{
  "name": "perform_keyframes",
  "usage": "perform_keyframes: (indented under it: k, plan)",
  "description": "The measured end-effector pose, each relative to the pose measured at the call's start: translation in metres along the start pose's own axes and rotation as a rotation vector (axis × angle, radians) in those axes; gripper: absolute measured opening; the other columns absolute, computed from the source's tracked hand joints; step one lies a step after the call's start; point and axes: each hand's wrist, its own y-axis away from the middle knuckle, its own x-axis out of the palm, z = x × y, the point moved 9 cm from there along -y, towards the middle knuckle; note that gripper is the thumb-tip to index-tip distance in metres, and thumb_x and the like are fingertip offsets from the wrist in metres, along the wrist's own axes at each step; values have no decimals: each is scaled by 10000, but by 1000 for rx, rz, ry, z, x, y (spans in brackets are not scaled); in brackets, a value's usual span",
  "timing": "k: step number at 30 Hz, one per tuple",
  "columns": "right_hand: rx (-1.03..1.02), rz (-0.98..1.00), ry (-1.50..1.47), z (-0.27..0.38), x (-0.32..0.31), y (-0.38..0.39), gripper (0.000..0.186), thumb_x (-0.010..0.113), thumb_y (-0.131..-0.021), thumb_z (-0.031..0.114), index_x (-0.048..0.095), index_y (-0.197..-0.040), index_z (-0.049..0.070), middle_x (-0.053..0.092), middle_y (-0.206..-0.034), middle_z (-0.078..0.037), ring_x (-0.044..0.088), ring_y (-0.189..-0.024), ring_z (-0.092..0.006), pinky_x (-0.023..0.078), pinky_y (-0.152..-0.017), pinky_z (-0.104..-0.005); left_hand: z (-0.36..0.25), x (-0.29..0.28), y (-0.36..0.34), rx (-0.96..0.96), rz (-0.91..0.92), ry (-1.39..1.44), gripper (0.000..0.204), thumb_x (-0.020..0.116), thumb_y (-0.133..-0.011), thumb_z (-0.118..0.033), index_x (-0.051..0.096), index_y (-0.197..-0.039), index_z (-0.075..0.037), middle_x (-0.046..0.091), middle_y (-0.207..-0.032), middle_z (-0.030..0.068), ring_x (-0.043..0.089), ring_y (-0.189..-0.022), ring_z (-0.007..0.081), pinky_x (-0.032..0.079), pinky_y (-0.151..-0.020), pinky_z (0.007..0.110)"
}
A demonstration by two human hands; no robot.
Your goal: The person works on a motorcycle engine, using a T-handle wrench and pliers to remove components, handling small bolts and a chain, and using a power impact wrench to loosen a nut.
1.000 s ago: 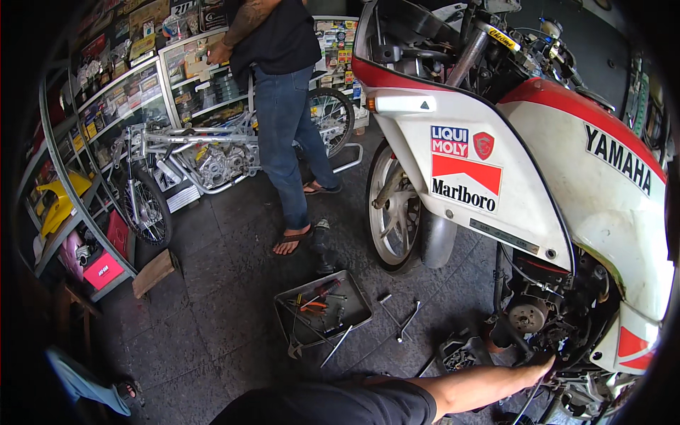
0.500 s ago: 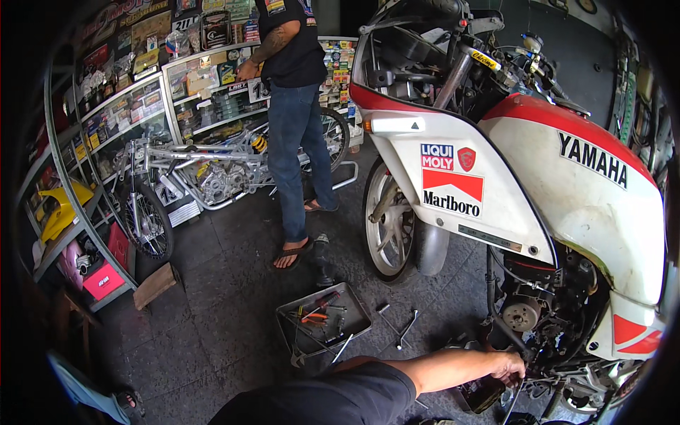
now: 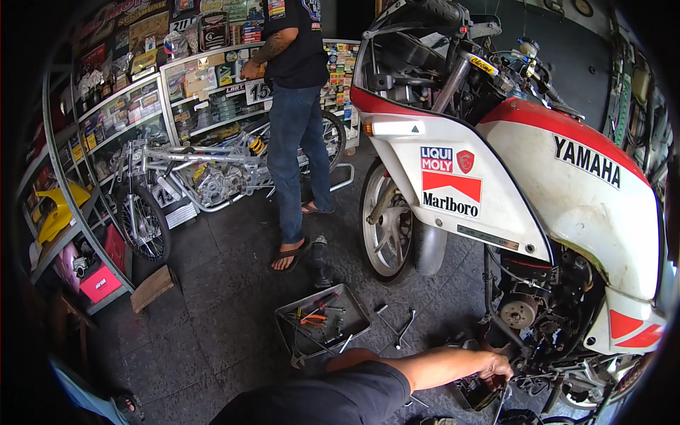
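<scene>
Head view, recorded from the wearer's head by the left camera of a side-by-side fisheye pair, directed downward and forward. Straight edges bow toward the dark, rounded rim. Nearest the lens, lower edge: a black fabric sleeve (image 3: 319, 398). Right, close: a white-and-red faired motorcycle (image 3: 506, 205). Upper left, farther, across dark flooring (image 3: 212, 297): glass-fronted, metal-framed display cabinets (image 3: 131, 106).

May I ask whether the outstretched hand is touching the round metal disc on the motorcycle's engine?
Apart: the head view shows a gap between the hand and the round metal disc, with a dark frame tube between them.
</scene>
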Motion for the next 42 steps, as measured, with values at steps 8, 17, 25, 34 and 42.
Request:
perform_keyframes:
  k: [8, 17, 25, 34, 42]
  plan:
    - [-26, 182, -95, 45, 43, 7, 365, 560, -988, 315, 662, -1052, -30, 566, -695, -46, 492, -655, -154, 424, -589, -325, 75, -155, 0, 128, -73, 377, 170, 628, -846, -127, 644, -945, 10, 660, -773, 152, 660, -688, 288, 567, -626, 411]
    - [307, 28, 42, -12, -10, 71, 301, 554, -952, 319, 692, -1041, 68, 673, -798, -142, 652, -782, -306, 503, -741, -399, 142, -147, -2, 7, -808, -82, 173, 655, -845, -166, 638, -957, -36, 627, -667, 67, 608, -514, 156, 553, -438, 317]
    - [356, -42, -85, -5, 4, 85, 286, 559, -953, 276, 683, -1063, 43, 623, -703, -71, 603, -650, -162, 490, -639, -321, 98, -134, 1, 178, -853, -69, 349, 593, -948, -306, 586, -730, -33, 605, -579, 66, 580, -440, 158, 478, -378, 305]
    - [200, -99, -874, 66, 70, -18, 320, 558, -970, 235, 625, -1061, -64, 482, -680, 24, 459, -596, -65, 384, -540, -229, -60, -21, 55, 328, -286, 40, 419, 367, -1016, -377, 604, -1000, -33, 683, -796, 85, 599, -553, 112, 490, -471, 250]
    - [196, -112, -1161, 90, 105, -80, 325, 565, -985, 238, 622, -1077, -69, 473, -632, 23, 435, -543, -80, 435, -543, -255, -96, 1, 69, 416, -298, -186, 349, 411, -1037, -351, 625, -976, -83, 687, -794, 50, 598, -599, 89, 465, -506, 227]
